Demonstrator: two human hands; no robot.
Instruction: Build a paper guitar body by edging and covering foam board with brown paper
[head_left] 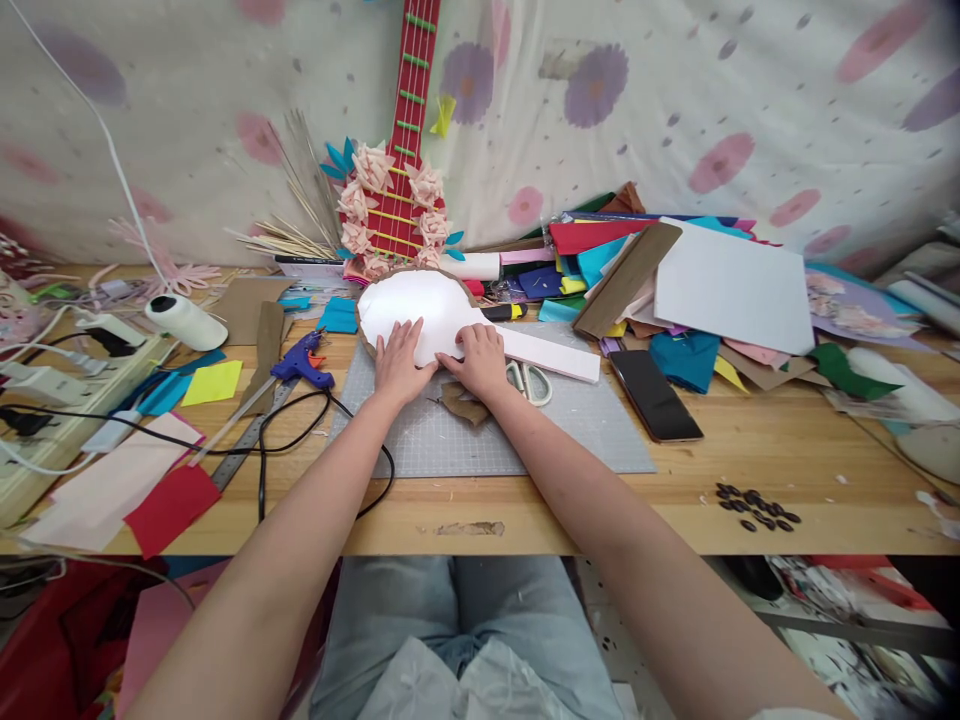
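Cutout (420,300) under left hand (398,362), right hand (480,361)

Both hands are pressing flat on a white guitar-shaped cutout (427,300) that is lying on a grey cutting mat (570,440) on the wooden desk (750,460). The left hand (399,362) is resting, fingers spread, on the round body. The right hand (480,360) is lying just at its 3 o'clock, where the neck is running off toward 4 o'clock. Scissors (532,382) are lying just beside the right hand at 3 o'clock, a dark phone (654,395) beyond them. A blue glue gun (304,362) is sitting at the left hand's 9 o'clock. At 12 o'clock a red paper guitar (401,150) is leaning against a flowered cloth (750,80), and a heap of coloured sheets (679,358) is spreading at 2 o'clock.
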